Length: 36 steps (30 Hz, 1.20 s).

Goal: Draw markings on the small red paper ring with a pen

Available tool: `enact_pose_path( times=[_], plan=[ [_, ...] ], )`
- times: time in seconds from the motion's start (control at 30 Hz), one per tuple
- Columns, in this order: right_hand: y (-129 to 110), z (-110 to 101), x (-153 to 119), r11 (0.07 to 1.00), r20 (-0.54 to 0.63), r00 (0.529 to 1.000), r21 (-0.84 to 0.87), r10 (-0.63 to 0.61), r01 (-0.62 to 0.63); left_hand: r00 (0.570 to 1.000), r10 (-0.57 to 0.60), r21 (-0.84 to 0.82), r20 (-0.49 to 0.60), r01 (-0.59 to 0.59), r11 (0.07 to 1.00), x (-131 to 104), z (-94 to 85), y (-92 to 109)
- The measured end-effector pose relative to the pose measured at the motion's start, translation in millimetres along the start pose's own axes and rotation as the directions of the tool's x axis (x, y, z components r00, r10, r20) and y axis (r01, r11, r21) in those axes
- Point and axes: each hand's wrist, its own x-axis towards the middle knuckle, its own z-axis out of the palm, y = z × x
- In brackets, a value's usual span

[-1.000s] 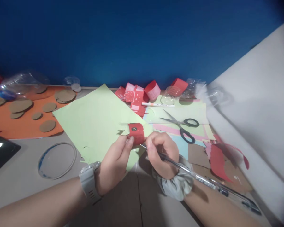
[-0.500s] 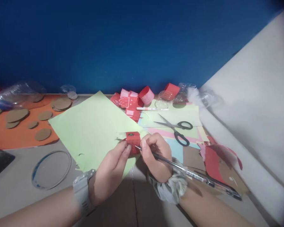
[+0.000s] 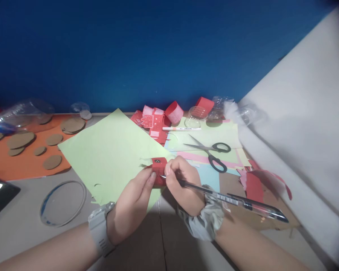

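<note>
Between my hands is a small red paper piece [image 3: 159, 171] with a dark round mark near its top and fine dark marks below. My left hand [image 3: 132, 203] grips it from the left, thumb pressed on its face. My right hand [image 3: 186, 184] is closed around a clear-barrelled pen [image 3: 228, 199], whose tip is at the red paper; I cannot tell if it touches. Under the hands lies a light green paper sheet [image 3: 110, 154], with a cut strip curling up beside the red piece.
Scissors [image 3: 211, 148] lie spread on stacked coloured paper at right, below a white marker [image 3: 181, 129]. Red and pink paper rolls [image 3: 174, 112] stand along the blue wall. At left are cardboard discs [image 3: 52, 162] on orange paper [image 3: 5, 162], a ring [image 3: 63, 203] and a plastic bottle [image 3: 25, 113].
The pen's back end has swung slightly upward, and its tip has shifted a little left on the red paper. Both hands keep their holds; the view has moved slightly.
</note>
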Motion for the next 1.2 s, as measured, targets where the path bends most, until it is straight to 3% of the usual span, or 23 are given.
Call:
enact_pose_path(
  times=[0.23, 0.37, 0.6, 1.07, 1.2],
  plan=[
    [-1.4, -1.3, 0.8, 0.998, 0.030, 1.000, -0.056, -0.003, 0.005, 0.996, 0.064, -0.005, -0.059, -0.065, 0.998, -1.2, 1.0, 1.3],
    [-0.8, -0.8, 0.0, 0.998, 0.008, 1.000, -0.058, 0.012, -0.011, 0.996, 0.039, 0.037, -0.077, -0.036, 0.999, -1.6, 0.7, -0.1],
    [0.5, -2.6, -0.4, 0.999, 0.058, 0.998, -0.046, -0.015, 0.018, 0.999, 0.028, 0.025, -0.042, -0.027, 0.999, -1.3, 0.7, -2.3],
    [-1.7, -1.5, 0.8, 0.999, 0.031, 0.999, -0.049, -0.009, 0.011, 1.000, -0.007, -0.015, -0.014, 0.007, 1.000, -0.9, -0.6, 1.9],
    [-0.9, -1.5, -0.1, 0.996, 0.065, 0.996, -0.061, -0.060, 0.064, 1.000, -0.023, -0.023, -0.014, 0.022, 0.999, -0.8, -0.6, 2.2]
  ],
)
